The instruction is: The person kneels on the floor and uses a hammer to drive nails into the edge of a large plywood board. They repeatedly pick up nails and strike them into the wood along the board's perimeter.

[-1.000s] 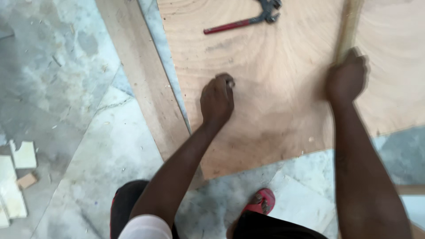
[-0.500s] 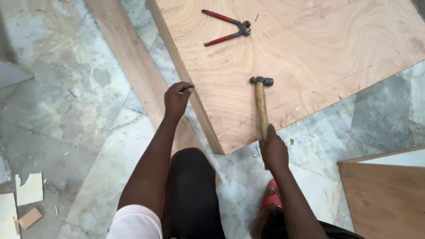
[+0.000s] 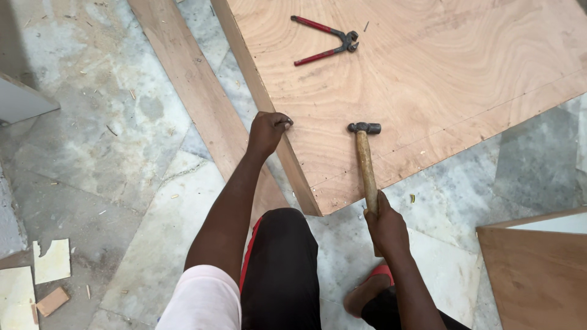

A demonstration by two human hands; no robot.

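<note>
The right hand [image 3: 386, 227] is closed in a full fist around the lower end of the wooden handle of a hammer [image 3: 365, 160]. The handle is held nearly upright in the view, and the dark metal head lies over the plywood sheet [image 3: 465, 73], near its lower edge; whether the head touches the sheet cannot be told.

The left hand [image 3: 266, 131] is set at the left edge of the plywood sheet, on top of the wooden rail [image 3: 269, 116] that runs along that edge. Its fingers [image 3: 282, 122] are curled tight, the tips pinched together against the sheet's edge. What is pinched, if anything, is too small to be made out.

Red-handled pincers [image 3: 327, 41] lie on the sheet well away from both hands, their handles spread. A long wooden plank [image 3: 195, 91] lies on the stone floor [image 3: 92, 134] beside the rail. A second board [image 3: 538, 269] is seen at lower right.

Compared with half a second ago, the arrangement is much the same: hammer gripped by the same hand, head over the same area of the sheet. The left hand is now placed further onto the sheet's edge. A second ago, no hammer was in view and both hands were on the sheet.
</note>
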